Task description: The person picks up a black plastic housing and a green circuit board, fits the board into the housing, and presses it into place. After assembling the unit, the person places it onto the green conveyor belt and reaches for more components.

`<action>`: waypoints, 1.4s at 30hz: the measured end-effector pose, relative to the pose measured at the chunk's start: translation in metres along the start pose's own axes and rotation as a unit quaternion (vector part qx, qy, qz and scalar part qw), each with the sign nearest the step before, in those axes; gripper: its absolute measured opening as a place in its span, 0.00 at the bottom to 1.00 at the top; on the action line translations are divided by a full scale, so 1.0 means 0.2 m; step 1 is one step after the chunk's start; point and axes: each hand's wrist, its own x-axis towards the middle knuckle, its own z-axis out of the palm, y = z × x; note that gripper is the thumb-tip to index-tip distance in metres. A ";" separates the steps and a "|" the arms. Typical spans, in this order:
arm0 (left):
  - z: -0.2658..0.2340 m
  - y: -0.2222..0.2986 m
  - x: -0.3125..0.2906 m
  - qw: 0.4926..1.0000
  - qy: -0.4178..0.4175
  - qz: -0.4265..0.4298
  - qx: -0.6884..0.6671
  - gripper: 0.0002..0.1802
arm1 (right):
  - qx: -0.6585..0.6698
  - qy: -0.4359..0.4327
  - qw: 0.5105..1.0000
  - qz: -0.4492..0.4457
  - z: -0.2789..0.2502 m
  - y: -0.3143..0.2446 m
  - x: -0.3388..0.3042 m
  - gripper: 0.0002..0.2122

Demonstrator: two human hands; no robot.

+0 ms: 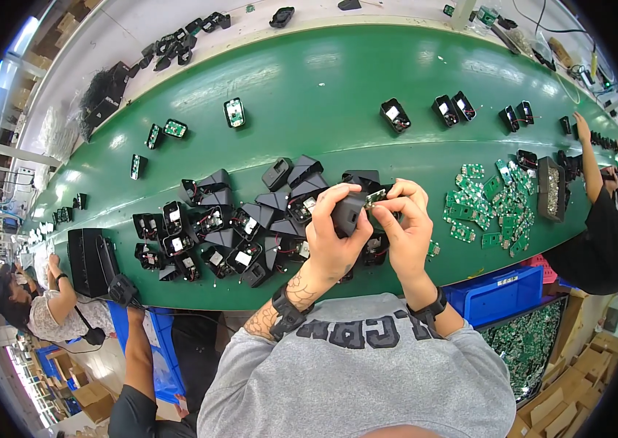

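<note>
My left hand (329,239) is closed around a black plastic housing (348,213), held tilted above the green workbench. Against the housing's right side, my right hand (407,232) pinches a small green circuit board (375,197) between thumb and fingers. Whether the board sits inside the housing's rim or just beside it, I cannot tell. Left of my hands lies a heap of black housings (245,225), several showing a white block and thin red wires inside. To the right, loose green circuit boards (490,198) are spread in a pile.
A long tray of small metal parts (551,191) stands beyond the board pile. Along the green bench (309,95), several housings sit spaced out farther back. A blue bin (495,298) is below the bench edge. Co-workers sit at left (68,303) and right (590,219).
</note>
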 end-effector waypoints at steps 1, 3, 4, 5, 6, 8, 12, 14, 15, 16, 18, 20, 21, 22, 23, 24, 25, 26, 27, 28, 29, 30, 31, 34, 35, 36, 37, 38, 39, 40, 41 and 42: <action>0.00 -0.01 0.00 1.000 0.000 0.000 0.000 0.30 | -0.012 -0.001 1.000 -0.013 0.00 0.00 0.00 0.04; 0.00 -0.01 0.01 0.998 -0.006 0.051 0.029 0.32 | -0.024 -0.002 0.999 -0.024 0.00 -0.01 0.00 0.04; 0.00 -0.01 0.00 0.998 -0.006 0.050 0.030 0.32 | -0.041 -0.004 0.999 -0.031 0.00 -0.01 0.01 0.04; -0.01 -0.01 0.00 0.998 -0.010 0.054 0.040 0.32 | -0.058 -0.005 0.998 -0.038 0.00 -0.01 0.01 0.04; -0.01 -0.01 0.00 0.997 -0.014 0.059 0.049 0.33 | -0.058 -0.005 0.998 -0.038 0.00 -0.01 0.01 0.04; 0.00 -0.02 0.00 0.996 -0.011 0.068 0.049 0.33 | -0.056 -0.019 0.998 -0.025 0.00 -0.01 0.01 0.03; -0.02 0.00 0.01 0.994 -0.042 0.070 0.067 0.33 | -0.008 -0.007 1.000 0.000 0.01 0.02 0.00 0.04; -0.04 0.01 0.02 0.993 -0.054 0.074 0.074 0.33 | 0.069 -0.023 0.996 0.045 0.00 0.04 0.00 0.04; -0.04 0.01 0.02 0.992 -0.067 0.079 0.078 0.33 | 0.071 -0.026 0.996 0.045 0.01 0.04 -0.01 0.04; -0.04 0.00 0.02 0.991 -0.061 0.093 0.072 0.33 | 0.062 -0.016 0.997 0.037 0.01 0.03 -0.01 0.04; -0.05 0.00 0.01 0.993 -0.058 0.084 0.067 0.33 | 0.054 -0.009 0.998 0.028 0.02 0.02 -0.01 0.04; -0.05 0.00 0.01 0.994 -0.055 0.075 0.061 0.33 | 0.159 -0.017 0.985 0.067 0.03 0.01 -0.01 0.03; -0.05 0.00 0.00 0.996 -0.045 0.067 0.046 0.30 | 0.160 -0.019 0.985 0.067 0.03 0.01 -0.01 0.03; -0.05 0.00 0.00 0.997 -0.035 0.059 0.030 0.27 | 0.160 -0.031 0.985 0.058 0.03 0.02 0.00 0.03; -0.05 0.00 -0.01 0.997 -0.034 0.059 0.031 0.27 | 0.161 -0.042 0.985 0.050 0.02 0.02 0.00 0.03; -0.05 0.00 -0.01 0.998 -0.027 0.053 0.027 0.27 | 0.161 -0.042 0.985 0.050 0.02 0.01 0.00 0.03; -0.05 0.01 -0.02 0.998 -0.019 0.047 0.023 0.26 | 0.165 -0.043 0.984 0.056 0.02 0.00 0.00 0.03; -0.05 0.01 -0.02 0.998 -0.020 0.046 0.022 0.26 | 0.170 -0.044 0.983 0.063 0.02 -0.01 0.00 0.02; -0.05 0.02 -0.02 1.000 -0.017 0.023 0.010 0.26 | 0.169 -0.044 0.983 0.063 0.02 -0.01 0.00 0.02; -0.05 0.02 -0.03 1.000 -0.014 0.000 -0.002 0.26 | 0.179 -0.051 0.978 0.090 0.01 -0.01 0.01 0.02; -0.05 0.02 -0.03 1.000 -0.014 0.000 -0.002 0.26 | 0.189 -0.057 0.973 0.117 0.01 -0.01 0.01 0.03; -0.05 0.02 -0.03 1.000 -0.017 -0.001 -0.007 0.26 | 0.188 -0.056 0.974 0.117 0.00 -0.01 0.01 0.03; -0.05 0.02 -0.04 1.000 -0.019 -0.002 -0.012 0.26 | 0.192 -0.057 0.973 0.112 0.00 0.00 0.01 0.03; -0.05 0.02 -0.04 1.000 -0.029 0.008 -0.002 0.27 | 0.200 -0.059 0.973 0.103 0.00 0.04 0.01 0.04; -0.05 0.02 -0.04 1.000 -0.029 0.007 -0.004 0.27 | 0.206 -0.062 0.972 0.099 0.00 0.05 0.01 0.04; -0.05 0.02 -0.04 0.999 -0.031 0.008 0.000 0.26 | 0.205 -0.062 0.972 0.099 0.00 0.06 0.00 0.04; -0.06 0.02 -0.05 0.999 -0.033 0.009 0.003 0.26 | 0.225 -0.056 0.968 0.101 0.00 0.07 0.00 0.05; -0.06 0.03 -0.05 0.999 -0.033 0.008 0.002 0.26 | 0.245 -0.050 0.963 0.102 0.00 0.07 0.00 0.05; -0.06 0.03 -0.04 0.999 -0.034 0.011 -0.003 0.26 | 0.244 -0.050 0.963 0.102 0.00 0.08 0.00 0.05; -0.06 0.04 -0.04 0.999 -0.034 0.014 -0.008 0.26 | 0.248 -0.062 0.962 0.098 -0.01 0.09 0.00 0.05; -0.06 0.04 -0.04 0.999 -0.033 0.014 -0.008 0.26 | 0.252 -0.074 0.960 0.094 -0.01 0.10 -0.01 0.06; -0.06 0.05 -0.03 0.999 -0.033 0.026 0.004 0.26 | 0.252 -0.073 0.960 0.094 -0.02 0.11 -0.01 0.06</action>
